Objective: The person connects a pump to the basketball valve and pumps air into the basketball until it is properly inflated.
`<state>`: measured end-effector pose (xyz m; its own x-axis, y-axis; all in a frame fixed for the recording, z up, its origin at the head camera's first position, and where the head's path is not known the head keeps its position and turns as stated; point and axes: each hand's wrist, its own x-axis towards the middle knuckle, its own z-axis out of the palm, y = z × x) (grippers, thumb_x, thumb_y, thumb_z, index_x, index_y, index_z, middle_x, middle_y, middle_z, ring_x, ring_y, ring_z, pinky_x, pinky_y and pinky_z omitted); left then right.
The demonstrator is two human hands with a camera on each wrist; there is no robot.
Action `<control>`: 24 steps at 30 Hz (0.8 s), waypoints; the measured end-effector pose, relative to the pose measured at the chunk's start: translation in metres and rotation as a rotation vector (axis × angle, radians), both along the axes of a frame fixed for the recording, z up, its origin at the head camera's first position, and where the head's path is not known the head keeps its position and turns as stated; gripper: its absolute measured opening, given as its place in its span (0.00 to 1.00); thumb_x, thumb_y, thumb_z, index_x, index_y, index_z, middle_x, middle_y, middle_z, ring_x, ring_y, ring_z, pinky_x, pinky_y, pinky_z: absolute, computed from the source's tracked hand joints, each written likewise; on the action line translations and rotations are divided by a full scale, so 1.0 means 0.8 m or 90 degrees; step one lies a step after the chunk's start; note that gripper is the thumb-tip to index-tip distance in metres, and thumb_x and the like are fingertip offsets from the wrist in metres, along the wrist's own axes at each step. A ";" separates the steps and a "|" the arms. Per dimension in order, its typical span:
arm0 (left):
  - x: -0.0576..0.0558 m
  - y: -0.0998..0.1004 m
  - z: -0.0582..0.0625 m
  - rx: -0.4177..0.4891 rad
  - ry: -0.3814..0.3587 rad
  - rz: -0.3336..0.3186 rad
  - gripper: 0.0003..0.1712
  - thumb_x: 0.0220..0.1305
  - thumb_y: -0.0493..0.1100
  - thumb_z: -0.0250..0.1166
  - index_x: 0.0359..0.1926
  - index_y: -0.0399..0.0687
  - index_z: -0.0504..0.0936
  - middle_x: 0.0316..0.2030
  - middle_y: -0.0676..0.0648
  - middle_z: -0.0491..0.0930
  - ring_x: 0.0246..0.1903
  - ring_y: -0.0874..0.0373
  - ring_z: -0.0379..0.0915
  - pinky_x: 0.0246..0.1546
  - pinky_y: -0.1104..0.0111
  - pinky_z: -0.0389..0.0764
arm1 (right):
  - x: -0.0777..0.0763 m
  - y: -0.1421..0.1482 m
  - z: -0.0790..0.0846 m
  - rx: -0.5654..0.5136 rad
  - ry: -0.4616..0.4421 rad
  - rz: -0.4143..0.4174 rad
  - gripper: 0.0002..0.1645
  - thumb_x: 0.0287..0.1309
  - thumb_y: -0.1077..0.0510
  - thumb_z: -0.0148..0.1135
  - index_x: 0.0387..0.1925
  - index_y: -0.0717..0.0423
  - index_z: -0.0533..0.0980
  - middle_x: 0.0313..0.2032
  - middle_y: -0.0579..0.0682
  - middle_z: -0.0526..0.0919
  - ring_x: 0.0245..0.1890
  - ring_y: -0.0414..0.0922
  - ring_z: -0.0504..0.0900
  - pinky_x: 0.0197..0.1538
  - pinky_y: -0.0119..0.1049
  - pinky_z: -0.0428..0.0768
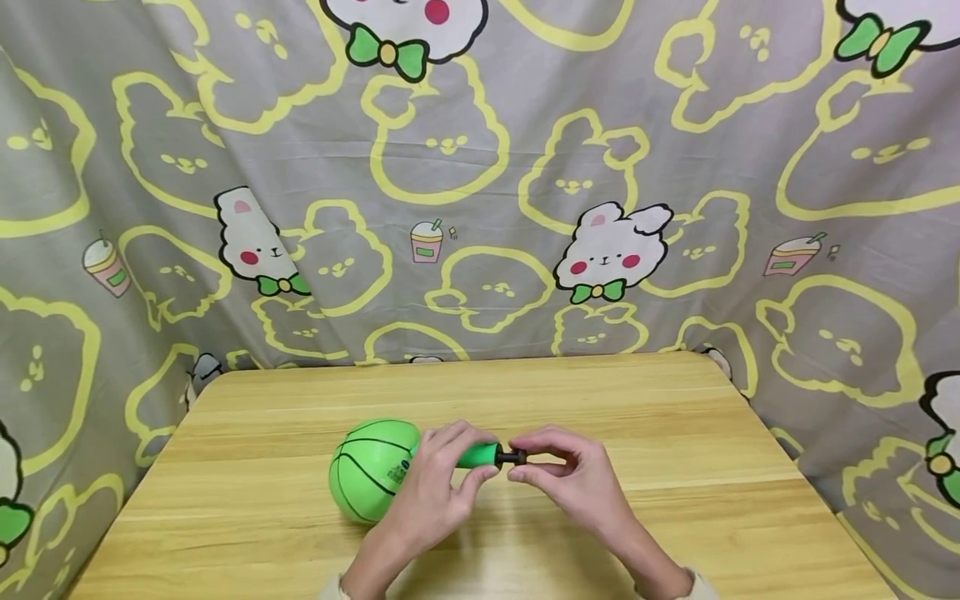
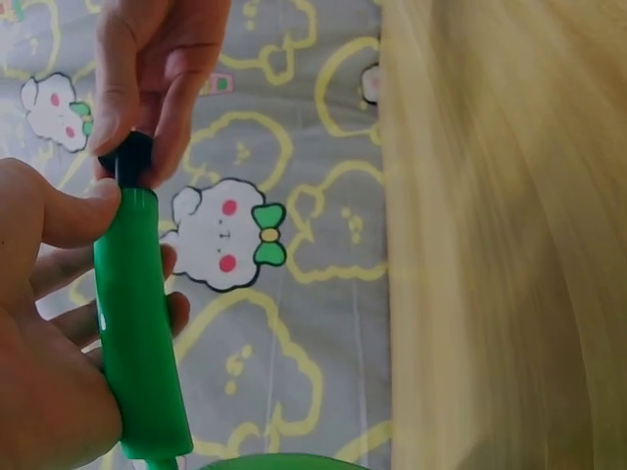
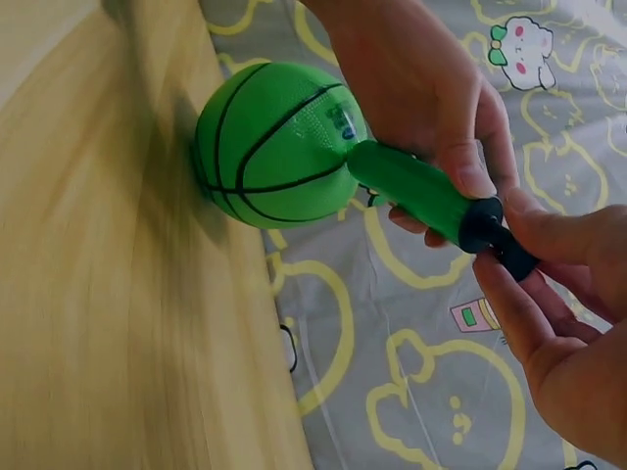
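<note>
A green ball with black basketball lines (image 1: pixel 369 472) rests on the wooden table, left of both hands. My left hand (image 1: pixel 438 483) grips the green barrel of a small hand pump (image 2: pixel 142 323), its thumb lying along the barrel near the black end cap. In the right wrist view the pump's far end meets the ball (image 3: pixel 274 147); the needle itself cannot be seen. The fingertips of my right hand (image 1: pixel 573 475) pinch the pump's black handle (image 3: pixel 514 257), which stands a short way out from the cap on its rod.
The light wooden table (image 1: pixel 637 400) spreads out around the hands, its rounded far edge meeting a grey curtain (image 1: pixel 480 175) printed with yellow outlines and white rabbit faces. The curtain also hangs along the table's left and right sides.
</note>
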<state>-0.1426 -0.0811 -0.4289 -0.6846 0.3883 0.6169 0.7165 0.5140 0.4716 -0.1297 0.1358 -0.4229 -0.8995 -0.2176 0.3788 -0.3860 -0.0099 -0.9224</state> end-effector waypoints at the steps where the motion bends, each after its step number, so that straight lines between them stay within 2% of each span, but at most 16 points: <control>1: -0.001 -0.001 0.000 -0.001 -0.003 0.001 0.13 0.64 0.46 0.72 0.49 0.52 0.84 0.43 0.60 0.82 0.43 0.65 0.78 0.48 0.60 0.70 | -0.001 0.000 0.001 0.003 -0.005 0.003 0.16 0.52 0.68 0.76 0.45 0.61 0.86 0.44 0.56 0.87 0.47 0.52 0.87 0.45 0.43 0.85; 7: -0.004 -0.004 -0.003 -0.010 -0.018 0.011 0.14 0.65 0.49 0.71 0.50 0.57 0.84 0.46 0.60 0.82 0.48 0.64 0.78 0.51 0.58 0.70 | -0.002 0.003 0.004 0.013 0.010 0.020 0.16 0.54 0.69 0.75 0.46 0.61 0.85 0.45 0.61 0.85 0.47 0.50 0.86 0.45 0.44 0.85; 17: -0.006 -0.012 0.001 0.007 -0.054 0.022 0.13 0.66 0.50 0.71 0.50 0.59 0.84 0.46 0.62 0.81 0.48 0.65 0.77 0.53 0.58 0.70 | -0.004 0.023 0.017 0.016 0.043 0.033 0.18 0.54 0.72 0.74 0.48 0.66 0.84 0.45 0.63 0.84 0.46 0.50 0.86 0.45 0.45 0.85; 24: -0.011 -0.018 0.000 0.021 -0.055 0.026 0.13 0.66 0.49 0.71 0.50 0.57 0.83 0.46 0.60 0.83 0.48 0.65 0.78 0.53 0.58 0.70 | -0.007 0.044 0.028 0.024 0.039 0.046 0.18 0.52 0.73 0.74 0.47 0.64 0.84 0.45 0.61 0.84 0.46 0.50 0.86 0.46 0.47 0.84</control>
<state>-0.1516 -0.0958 -0.4287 -0.7506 0.3390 0.5672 0.6512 0.5252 0.5478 -0.1354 0.1712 -0.4006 -0.8563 -0.2953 0.4238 -0.4419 -0.0060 -0.8970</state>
